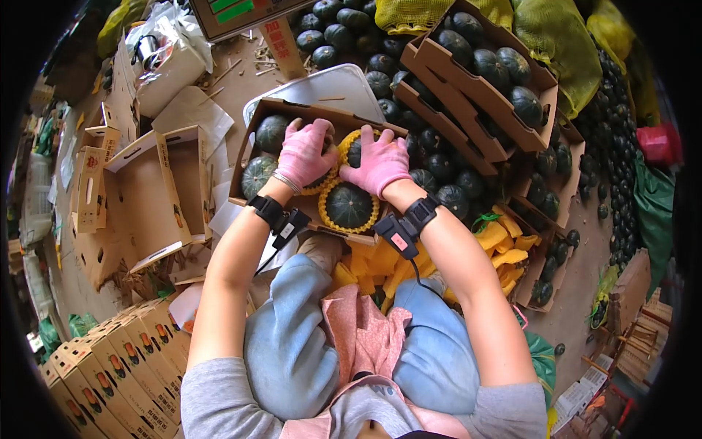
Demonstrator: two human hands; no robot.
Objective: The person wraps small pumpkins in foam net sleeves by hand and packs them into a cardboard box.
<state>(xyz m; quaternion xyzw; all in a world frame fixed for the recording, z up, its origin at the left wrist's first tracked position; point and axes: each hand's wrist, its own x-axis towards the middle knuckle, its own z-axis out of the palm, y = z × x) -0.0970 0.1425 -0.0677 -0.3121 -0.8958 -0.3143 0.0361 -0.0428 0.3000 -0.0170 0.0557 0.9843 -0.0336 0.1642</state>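
A cardboard box point(245, 157) on the scale's metal platform point(322, 82) holds several dark green squashes. My left hand point(306, 152), in a pink glove, has its fingers curled over the middle of the box; what they hold is hidden. My right hand point(379, 162), also pink-gloved, is bent over a squash in a yellow foam net point(356, 150) at the box's upper right. Nearest me, another netted squash point(349, 206) sits in the box. Two squashes without visible nets point(272, 134) lie at the left side.
Empty cardboard boxes point(139, 201) stand at left, flat cartons point(121, 366) below them. Stacked boxes of squashes point(490, 69) and loose squashes point(441, 168) are at right. Yellow foam nets point(391, 271) lie between my knees and the box. A scale display point(238, 11) is above.
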